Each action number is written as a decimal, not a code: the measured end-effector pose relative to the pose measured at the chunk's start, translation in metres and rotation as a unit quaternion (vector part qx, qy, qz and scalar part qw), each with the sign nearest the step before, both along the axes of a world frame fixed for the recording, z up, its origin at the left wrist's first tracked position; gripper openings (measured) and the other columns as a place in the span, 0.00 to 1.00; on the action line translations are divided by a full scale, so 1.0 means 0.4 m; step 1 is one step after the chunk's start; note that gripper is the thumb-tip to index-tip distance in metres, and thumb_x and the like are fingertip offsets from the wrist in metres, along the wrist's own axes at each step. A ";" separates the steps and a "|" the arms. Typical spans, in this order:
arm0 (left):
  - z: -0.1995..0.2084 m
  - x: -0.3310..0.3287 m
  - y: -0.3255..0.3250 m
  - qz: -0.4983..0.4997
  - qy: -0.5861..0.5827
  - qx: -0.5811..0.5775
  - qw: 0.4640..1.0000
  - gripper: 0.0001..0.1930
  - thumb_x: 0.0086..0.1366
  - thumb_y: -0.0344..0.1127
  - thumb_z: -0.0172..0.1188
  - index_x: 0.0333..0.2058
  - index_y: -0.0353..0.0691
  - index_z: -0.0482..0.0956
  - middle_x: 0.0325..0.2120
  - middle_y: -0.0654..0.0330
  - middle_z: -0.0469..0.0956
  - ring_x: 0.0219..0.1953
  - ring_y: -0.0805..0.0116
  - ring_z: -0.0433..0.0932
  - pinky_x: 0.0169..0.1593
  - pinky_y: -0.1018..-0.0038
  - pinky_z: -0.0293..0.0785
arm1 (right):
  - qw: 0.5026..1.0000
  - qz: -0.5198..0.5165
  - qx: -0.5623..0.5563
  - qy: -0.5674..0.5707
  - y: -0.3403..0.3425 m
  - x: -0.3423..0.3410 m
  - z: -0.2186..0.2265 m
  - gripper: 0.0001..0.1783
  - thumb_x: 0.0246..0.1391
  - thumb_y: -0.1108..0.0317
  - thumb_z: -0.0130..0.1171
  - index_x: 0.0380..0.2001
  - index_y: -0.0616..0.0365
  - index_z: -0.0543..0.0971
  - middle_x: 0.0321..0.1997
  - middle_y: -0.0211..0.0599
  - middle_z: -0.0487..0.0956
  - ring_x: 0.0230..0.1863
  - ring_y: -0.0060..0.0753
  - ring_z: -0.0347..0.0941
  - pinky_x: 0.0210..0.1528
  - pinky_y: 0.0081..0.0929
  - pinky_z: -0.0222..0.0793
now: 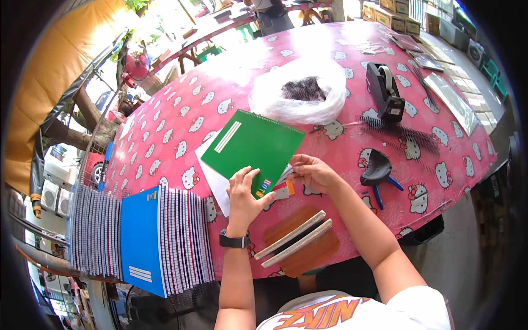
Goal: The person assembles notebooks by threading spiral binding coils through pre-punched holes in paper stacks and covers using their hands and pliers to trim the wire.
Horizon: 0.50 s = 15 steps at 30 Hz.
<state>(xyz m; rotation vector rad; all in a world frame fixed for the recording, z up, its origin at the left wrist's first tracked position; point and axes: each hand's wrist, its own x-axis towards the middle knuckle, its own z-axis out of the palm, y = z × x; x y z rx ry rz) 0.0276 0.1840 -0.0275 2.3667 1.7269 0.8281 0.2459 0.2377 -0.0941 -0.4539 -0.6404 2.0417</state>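
A green-covered notebook (pixel 256 146) lies tilted on the table in front of me, with holes along its upper edge. My left hand (pixel 246 191) rests on the lower part of its cover, fingers spread. At the notebook's lower right corner, my right hand (pixel 312 173) pinches the page edges between thumb and fingers. A white sheet (pixel 218 184) shows from under the notebook's left side. Beside my right forearm lies a hand tool with blue handles (pixel 378 197) and a black cup-like part. Black spiral binding coils (pixel 404 136) lie beyond it.
Upright stacks of spiral notebooks (pixel 184 242), one with a blue cover (pixel 142 236), stand at left. A white plastic bag (pixel 264 99) holds dark coils. A black tape dispenser (pixel 386 96) stands at right. Two wooden bars on a brown board (pixel 286 258) lie near me.
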 end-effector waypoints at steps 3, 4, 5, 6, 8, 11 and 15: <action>-0.003 -0.005 -0.005 -0.002 -0.006 -0.001 1.000 0.34 0.42 0.50 0.70 0.49 0.43 0.72 0.52 0.56 0.68 0.57 0.56 0.62 0.58 0.59 0.56 | 1.000 -0.015 0.026 0.008 -0.007 -0.006 -0.001 0.14 0.54 0.76 0.53 0.45 0.59 0.71 0.37 0.42 0.78 0.35 0.31 0.78 0.41 0.30 0.77; -0.006 -0.007 -0.005 -0.003 -0.011 0.000 1.000 0.34 0.42 0.50 0.70 0.48 0.43 0.72 0.52 0.56 0.68 0.57 0.55 0.62 0.58 0.59 0.56 | 1.000 -0.015 0.025 0.006 -0.010 -0.004 0.006 0.14 0.54 0.76 0.53 0.45 0.59 0.71 0.37 0.42 0.78 0.35 0.31 0.78 0.41 0.30 0.77; -0.011 -0.010 -0.006 -0.003 -0.012 -0.002 1.000 0.34 0.42 0.50 0.70 0.48 0.43 0.72 0.52 0.56 0.68 0.57 0.55 0.62 0.58 0.59 0.56 | 1.000 -0.001 0.010 0.015 -0.012 -0.001 0.014 0.13 0.54 0.76 0.54 0.45 0.59 0.71 0.37 0.41 0.78 0.35 0.31 0.78 0.41 0.30 0.76; -0.013 -0.014 -0.007 -0.004 -0.018 -0.005 1.000 0.34 0.42 0.50 0.70 0.48 0.42 0.72 0.52 0.56 0.67 0.57 0.56 0.61 0.58 0.58 0.56 | 1.000 0.011 -0.003 0.026 -0.013 -0.001 0.019 0.13 0.54 0.76 0.54 0.44 0.58 0.71 0.37 0.41 0.78 0.35 0.31 0.78 0.42 0.30 0.76; -0.012 -0.019 -0.005 -0.006 -0.023 -0.010 1.000 0.34 0.42 0.50 0.70 0.49 0.42 0.72 0.52 0.55 0.67 0.58 0.56 0.60 0.58 0.57 0.55 | 1.000 0.005 0.005 0.019 -0.013 -0.006 0.018 0.13 0.54 0.75 0.55 0.44 0.58 0.72 0.37 0.40 0.78 0.36 0.30 0.78 0.42 0.30 0.76; -0.009 -0.021 -0.006 -0.016 -0.038 -0.012 0.999 0.34 0.43 0.50 0.70 0.49 0.42 0.72 0.52 0.55 0.67 0.58 0.56 0.60 0.58 0.57 0.54 | 1.000 -0.001 0.016 0.016 -0.012 -0.008 0.003 0.13 0.55 0.73 0.55 0.44 0.59 0.72 0.37 0.38 0.78 0.36 0.30 0.78 0.42 0.30 0.76; -0.004 -0.021 -0.006 -0.018 -0.038 0.006 0.999 0.33 0.42 0.51 0.70 0.47 0.41 0.74 0.51 0.55 0.69 0.56 0.55 0.63 0.58 0.60 0.57 | 0.999 -0.004 0.027 0.019 -0.012 -0.012 -0.007 0.12 0.55 0.72 0.55 0.44 0.59 0.72 0.38 0.37 0.78 0.37 0.29 0.78 0.42 0.28 0.76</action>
